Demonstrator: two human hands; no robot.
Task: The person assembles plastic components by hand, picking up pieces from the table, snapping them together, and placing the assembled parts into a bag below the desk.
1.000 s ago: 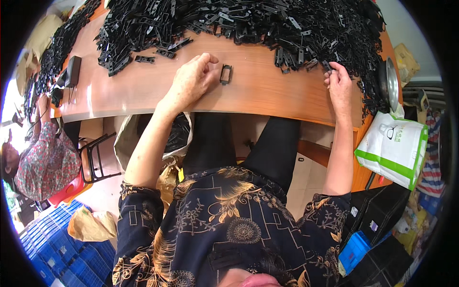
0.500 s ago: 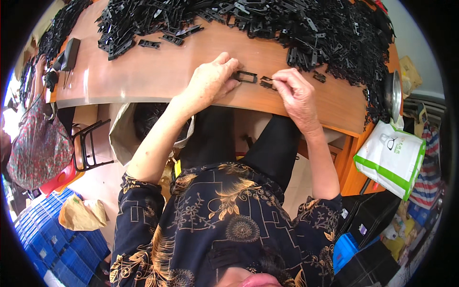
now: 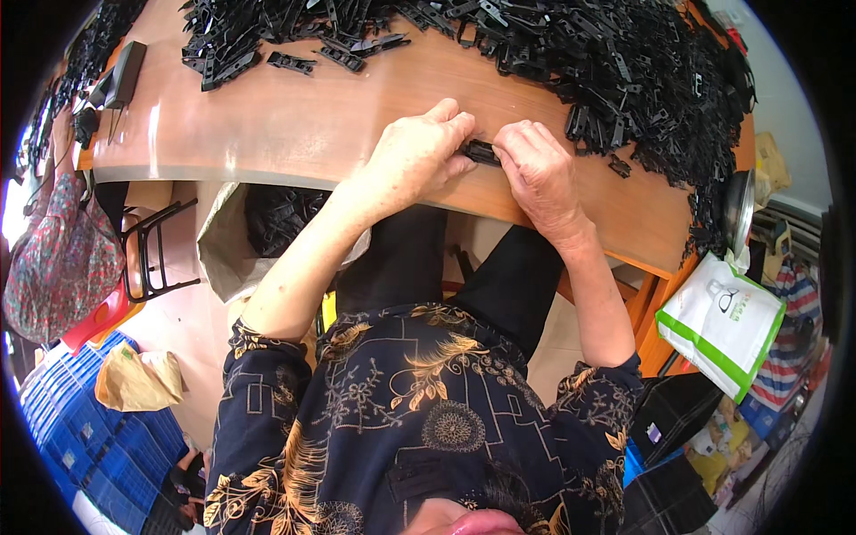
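Note:
Above the near edge of the wooden table, a small black plastic clip piece (image 3: pixel 482 152) is held between my two hands. My left hand (image 3: pixel 419 156) pinches its left end between thumb and fingers. My right hand (image 3: pixel 539 174) has its fingers closed at the right end. The two parts seen apart before now look like one dark piece; how they fit together is too small to tell. Beyond my hands lies a large heap of similar black plastic pieces (image 3: pixel 615 80), and a few loose ones (image 3: pixel 291 62) lie at its left edge.
A metal bowl (image 3: pixel 739 209) stands at the table's right edge. A grey box-like device (image 3: pixel 127 76) sits at the left. Below the table edge hangs a pale sack (image 3: pixel 218 254) with black pieces inside. A white and green bag (image 3: pixel 720 325) is at the right. Another person's arm (image 3: pixel 62 143) shows far left.
My right hand has moved left toward my left hand. The rectangular black frame and the smaller black part, apart before, have come together between my fingers. The view has shifted slightly.

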